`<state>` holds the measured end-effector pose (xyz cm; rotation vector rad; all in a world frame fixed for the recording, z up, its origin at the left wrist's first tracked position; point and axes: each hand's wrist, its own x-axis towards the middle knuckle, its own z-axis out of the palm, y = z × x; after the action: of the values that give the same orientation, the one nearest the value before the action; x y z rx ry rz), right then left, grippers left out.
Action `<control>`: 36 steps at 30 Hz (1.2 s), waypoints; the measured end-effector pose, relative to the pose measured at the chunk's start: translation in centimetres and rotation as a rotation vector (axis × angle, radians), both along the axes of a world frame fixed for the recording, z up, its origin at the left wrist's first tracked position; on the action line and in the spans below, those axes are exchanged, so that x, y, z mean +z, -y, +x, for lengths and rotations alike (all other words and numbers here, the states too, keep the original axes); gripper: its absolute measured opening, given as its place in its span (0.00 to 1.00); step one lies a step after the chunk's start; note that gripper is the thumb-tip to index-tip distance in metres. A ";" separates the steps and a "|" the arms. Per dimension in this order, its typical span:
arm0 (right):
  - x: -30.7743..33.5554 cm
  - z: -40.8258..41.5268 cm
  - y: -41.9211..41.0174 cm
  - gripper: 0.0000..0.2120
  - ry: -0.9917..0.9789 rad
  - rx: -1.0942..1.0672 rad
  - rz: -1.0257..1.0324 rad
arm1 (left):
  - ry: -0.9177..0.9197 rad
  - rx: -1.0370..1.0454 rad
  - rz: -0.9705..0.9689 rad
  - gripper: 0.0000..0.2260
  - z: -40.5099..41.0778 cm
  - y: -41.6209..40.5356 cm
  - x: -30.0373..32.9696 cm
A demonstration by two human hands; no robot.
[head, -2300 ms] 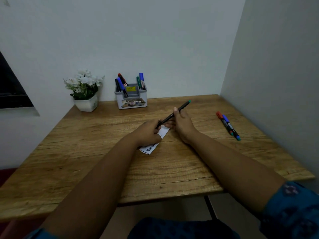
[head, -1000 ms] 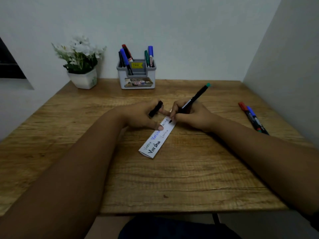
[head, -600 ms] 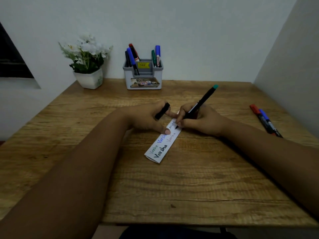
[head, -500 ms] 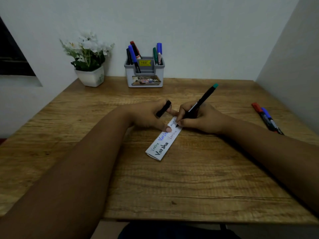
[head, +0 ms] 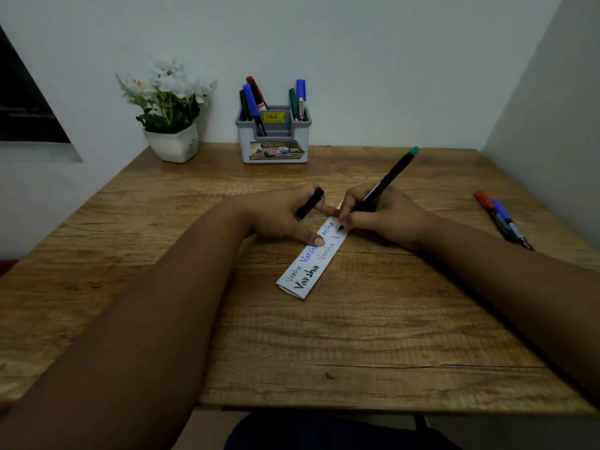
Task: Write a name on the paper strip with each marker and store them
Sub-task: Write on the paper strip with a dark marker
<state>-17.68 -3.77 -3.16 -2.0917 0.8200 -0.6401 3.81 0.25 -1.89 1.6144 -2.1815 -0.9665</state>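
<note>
The left hand (head: 285, 216) grips the cap (head: 309, 203) and pins the paper strip (head: 311, 264) flat, so the right hand (head: 383, 216), grasping the marker (head: 386, 181), can write.

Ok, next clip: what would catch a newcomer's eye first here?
Mid-table, the white paper strip with a name written several times. The right hand grips a teal-ended marker, tip on the strip's far end; the left hand pins the strip and holds the black cap. Behind, a grey holder of markers stands against the wall.
</note>
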 end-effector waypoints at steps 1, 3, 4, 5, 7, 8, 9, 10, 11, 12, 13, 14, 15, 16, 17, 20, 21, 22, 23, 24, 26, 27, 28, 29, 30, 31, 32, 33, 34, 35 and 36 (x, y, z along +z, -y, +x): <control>0.1 0.0 0.0 0.02 0.084 -0.013 0.065 | -0.001 0.007 0.002 0.27 0.0 0.0 0.0; 0.2 0.2 -0.1 0.03 0.206 -0.008 0.167 | -0.004 0.013 0.007 0.29 0.1 0.0 0.0; 0.1 0.2 -0.1 0.05 0.205 -0.005 0.172 | 0.000 0.011 0.005 0.30 0.1 0.0 0.1; 0.1 0.2 0.0 0.06 0.177 0.001 0.168 | 0.005 0.010 0.005 0.30 0.1 0.0 0.1; 0.2 0.0 -0.1 0.04 0.108 0.012 0.163 | 0.002 0.006 0.008 0.29 0.1 0.0 0.0; 0.3 -0.1 -0.1 0.04 0.076 0.026 0.156 | -0.004 0.001 0.010 0.28 0.1 0.0 0.1; 0.4 -0.2 0.0 0.06 0.042 0.034 0.132 | -0.008 -0.004 0.011 0.28 0.1 0.0 0.0; 0.5 -0.1 -0.2 0.08 0.004 0.039 0.084 | -0.009 -0.009 0.011 0.29 0.1 0.0 0.0; 0.5 -0.1 -0.3 0.10 -0.018 0.037 0.039 | -0.008 -0.009 0.014 0.29 0.1 0.1 -0.1; 0.5 0.0 -0.4 0.10 -0.019 0.032 0.007 | -0.012 -0.009 0.015 0.29 0.1 0.1 -0.1; 0.4 0.0 -0.5 0.10 -0.005 0.025 -0.012 | -0.018 -0.005 0.016 0.29 0.1 0.2 -0.2; 0.3 0.0 -0.5 0.10 0.010 0.016 -0.020 | -0.022 -0.006 0.016 0.29 0.1 0.2 -0.3; 0.3 0.0 -0.5 0.09 0.015 0.008 -0.030 | -0.024 -0.005 0.014 0.29 0.1 0.2 -0.3; 0.2 0.0 -0.5 0.08 0.009 0.007 -0.047 | -0.026 -0.007 0.014 0.29 0.1 0.2 -0.2; 0.1 0.0 -0.4 0.08 -0.002 0.010 -0.071 | -0.029 -0.010 0.017 0.28 0.1 0.2 -0.2; 0.0 0.1 -0.4 0.08 -0.023 0.018 -0.099 | -0.029 -0.011 0.021 0.28 0.2 0.2 -0.3; 0.0 0.1 -0.4 0.08 -0.030 0.016 -0.095 | -0.025 -0.008 0.018 0.29 0.2 0.2 -0.3; 0.0 0.1 -0.4 0.08 -0.040 0.015 -0.093 | -0.017 -0.007 0.012 0.29 0.2 0.2 -0.3; 0.0 0.1 -0.4 0.08 -0.048 0.012 -0.096 | -0.011 -0.003 0.009 0.30 0.2 0.2 -0.3; 0.0 0.1 -0.4 0.09 -0.052 0.010 -0.098 | -0.010 -0.003 0.008 0.29 0.2 0.1 -0.2; 0.0 0.1 -0.4 0.09 -0.035 0.010 -0.093 | -0.014 -0.006 0.011 0.27 0.1 0.1 -0.2; 0.0 0.0 -0.4 0.09 -0.021 0.008 -0.085 | -0.016 -0.005 0.014 0.27 0.1 0.1 -0.2; 0.0 0.0 -0.4 0.08 -0.008 0.000 -0.073 | -0.016 -0.002 0.014 0.27 0.1 0.0 -0.1; 0.0 0.0 -0.3 0.07 0.002 -0.011 -0.060 | -0.015 0.001 0.014 0.28 0.1 0.0 -0.2; 0.0 0.1 -0.2 0.07 0.004 -0.017 -0.052 | -0.012 0.002 0.013 0.29 0.2 0.1 -0.2; 0.0 0.1 -0.3 0.07 -0.006 -0.017 -0.056 | -0.009 0.000 0.015 0.29 0.2 0.1 -0.2; 0.0 0.2 -0.3 0.07 -0.025 -0.011 -0.067 | -0.008 -0.002 0.017 0.30 0.2 0.1 -0.1; 0.0 0.3 -0.4 0.07 -0.042 -0.001 -0.078 | -0.005 -0.004 0.021 0.30 0.2 0.0 -0.1; 0.1 0.3 -0.4 0.08 -0.055 0.007 -0.082 | -0.002 -0.005 0.026 0.30 0.1 0.0 0.0; 0.2 0.2 -0.4 0.09 -0.055 0.012 -0.080 | -0.002 -0.007 0.029 0.30 0.1 0.0 0.0; 0.2 0.1 -0.4 0.09 -0.040 0.005 -0.067 | -0.001 -0.004 0.027 0.29 0.1 0.0 0.0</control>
<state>-17.58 -3.37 -2.97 -2.1723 0.8255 -0.6328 3.88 0.25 -1.92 1.6218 -2.1812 -1.0022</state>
